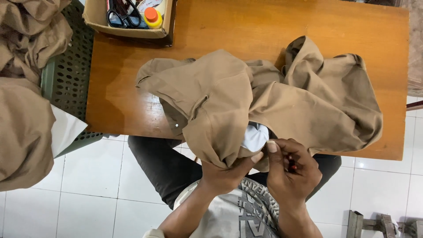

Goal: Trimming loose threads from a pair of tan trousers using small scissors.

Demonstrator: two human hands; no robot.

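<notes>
A seated person in dark trousers [163, 165] and a pale printed shirt [246, 211] is working at the near edge of a wooden table [246, 26]. The left hand [227, 174] is closing its fingers around a fold of a tan garment [264, 99], thumb pressed up against the cloth. Just beside it, the right hand [291, 169] is curling shut, pinching at a patch of white lining [255, 135] peeking out from under the garment's near edge; a small red object [291, 166] is showing between its fingers, too small to identify. The garment is lying bunched across the middle and right of the table, its near portion hanging over the edge toward the person's lap. At the far left of the table, a cardboard box [99, 20] is holding black scissors [123, 13] and a yellow bottle with an orange cap [152, 17]. Left of the table, more tan cloth [22, 110] is lying heaped over a green perforated basket [72, 79], above a white tiled floor [97, 194].
</notes>
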